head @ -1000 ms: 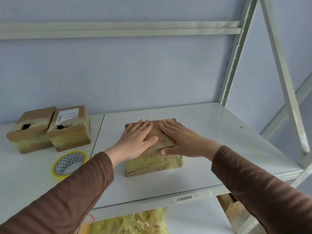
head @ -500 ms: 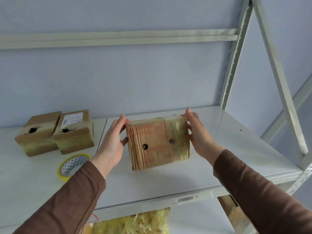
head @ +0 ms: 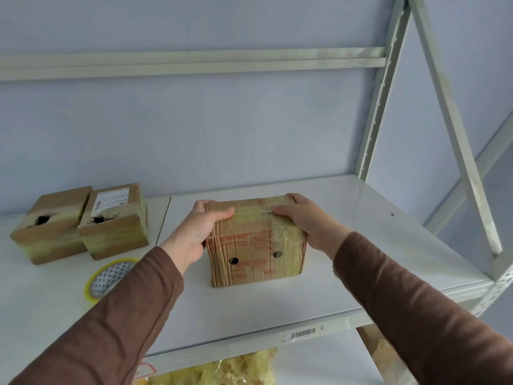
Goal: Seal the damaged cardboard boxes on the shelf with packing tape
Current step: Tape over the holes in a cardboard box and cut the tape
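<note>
Two holes show in the near face of the box you hold, which stands on the shelf about mid-board, that face turned toward you. Your left hand grips its top left corner, thumb over the top edge; your right hand grips the top right corner the same way. Both are clamped on the box, one at each side.

It looks light, since you steady it from the top corners alone. The cardboard is creased and ribbed down the left edge and wrapped in yellowed tape, so judge it soft and a bit slick under the film. Hold it by the corners or flat on opposite sides, not by the punctured face, which would likely cave.

Left of it, near your left sleeve, the tape roll lies flat on the shelf, partly covered by your forearm. Further left, two more boxes stand touching side by side, each with a torn black hole in its top front edge.

You cannot see the far side or underside of the held box, nor your fingers behind it. Whether the film already covers the two holes is hard to make out. Below the shelf, something yellow and crinkled is cut off by the frame.
</note>
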Demonstrator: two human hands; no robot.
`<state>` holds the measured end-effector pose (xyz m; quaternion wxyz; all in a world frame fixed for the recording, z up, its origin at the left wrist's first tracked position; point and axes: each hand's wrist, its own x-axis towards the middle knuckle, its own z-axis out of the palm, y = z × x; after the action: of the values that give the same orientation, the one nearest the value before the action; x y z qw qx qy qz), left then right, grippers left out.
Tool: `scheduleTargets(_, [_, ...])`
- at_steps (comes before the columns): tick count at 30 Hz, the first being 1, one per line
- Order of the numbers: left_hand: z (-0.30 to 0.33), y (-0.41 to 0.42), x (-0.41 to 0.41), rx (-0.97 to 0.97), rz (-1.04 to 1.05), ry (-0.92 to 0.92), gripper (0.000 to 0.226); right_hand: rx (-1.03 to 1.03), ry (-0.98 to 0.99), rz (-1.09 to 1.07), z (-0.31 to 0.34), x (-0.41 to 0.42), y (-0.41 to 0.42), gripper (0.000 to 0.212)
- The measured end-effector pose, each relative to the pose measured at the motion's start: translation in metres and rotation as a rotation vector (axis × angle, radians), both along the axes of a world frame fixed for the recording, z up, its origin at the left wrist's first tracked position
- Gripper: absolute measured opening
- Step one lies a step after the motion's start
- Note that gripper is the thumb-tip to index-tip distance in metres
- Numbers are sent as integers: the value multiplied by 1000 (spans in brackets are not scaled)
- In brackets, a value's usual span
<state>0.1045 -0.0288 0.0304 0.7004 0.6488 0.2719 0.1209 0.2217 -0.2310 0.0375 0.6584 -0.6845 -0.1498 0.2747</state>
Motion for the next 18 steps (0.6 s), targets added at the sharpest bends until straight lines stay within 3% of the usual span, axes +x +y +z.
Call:
scheduleTargets(7, [-4,-2,5,46,44,-14,49,-96,-91,-27,-5,11,6,37])
scheduleTargets(10, [-5,-8,5,27,155,-72,44,-133,-148,-50,2,14,9,64])
scheduleTargets(13, [-8,-12,6,12,385,-133,33,-45,-198,-187,0,2,19,91])
scheduleTargets(15, [-6,-13,2,1,456,-141,24,20,-155,-178,-9,-16,27,83])
scheduleTargets(18, [-5,-16,-9,-38,408,-163,18,123,-32,-59,-22,-36,35,52])
